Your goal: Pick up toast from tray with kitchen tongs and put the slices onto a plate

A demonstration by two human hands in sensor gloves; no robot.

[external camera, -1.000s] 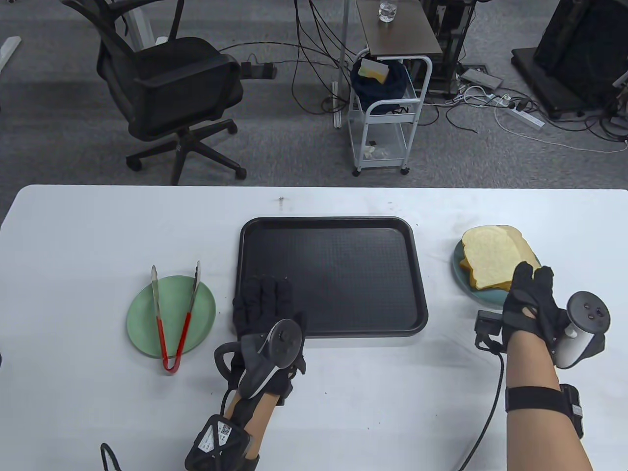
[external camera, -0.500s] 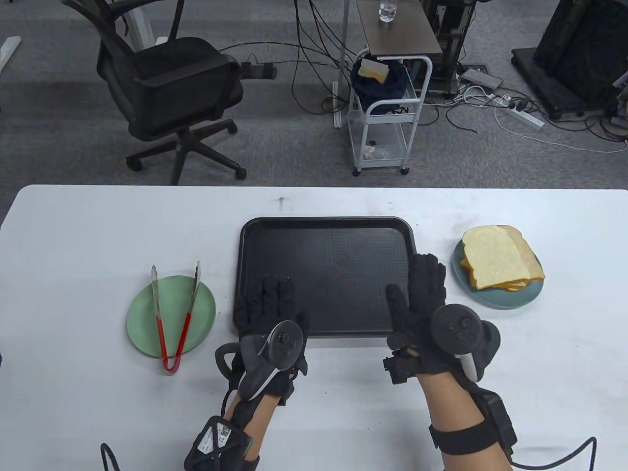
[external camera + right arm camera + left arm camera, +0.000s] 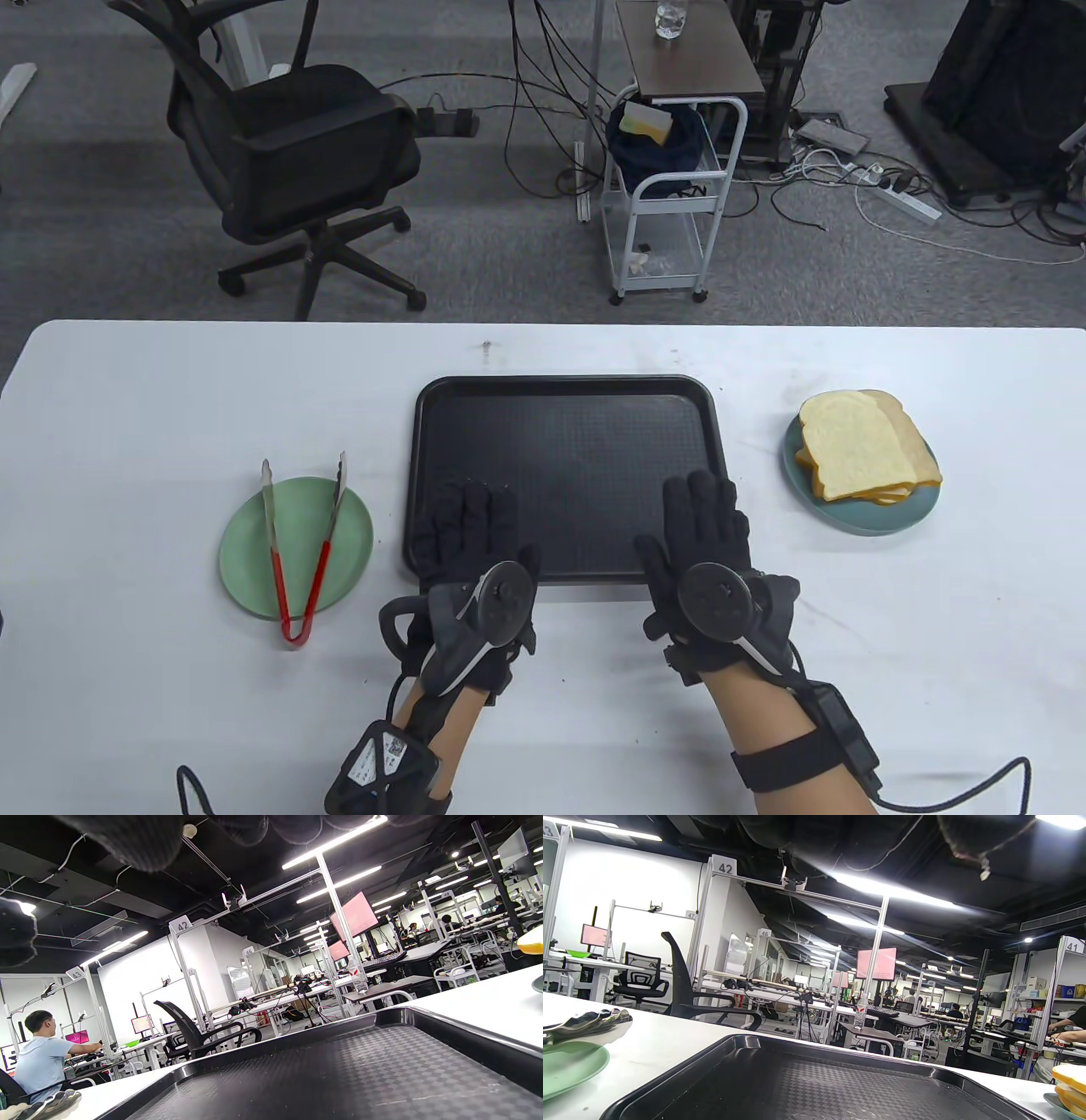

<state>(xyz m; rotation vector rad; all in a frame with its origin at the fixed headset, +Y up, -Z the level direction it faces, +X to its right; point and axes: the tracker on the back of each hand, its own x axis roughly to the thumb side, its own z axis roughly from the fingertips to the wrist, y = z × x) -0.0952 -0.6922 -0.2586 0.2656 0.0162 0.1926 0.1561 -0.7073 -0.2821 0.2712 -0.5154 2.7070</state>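
Observation:
The black tray (image 3: 560, 424) lies bare in the middle of the table. My left hand (image 3: 465, 514) rests flat on its near left corner, and my right hand (image 3: 702, 509) rests flat on its near right part. Neither hand holds anything. Red-handled metal tongs (image 3: 294, 630) lie across a green plate (image 3: 356, 535) left of the tray. A stack of toast slices (image 3: 857, 450) sits on a teal plate (image 3: 874, 522) to the right. The left wrist view looks low over the tray (image 3: 814, 1086), with the tong tips (image 3: 589, 1020) at the left. The right wrist view shows the tray floor (image 3: 360, 1069).
A black office chair (image 3: 288, 161) and a small white cart (image 3: 670, 195) stand on the floor beyond the table's far edge. Cables run from both wrists off the near edge. White tabletop surrounds the tray and both plates.
My right hand left the toast plate, swung left and settled flat on the tray's near right part. My left hand shifted slightly right on the tray's corner.

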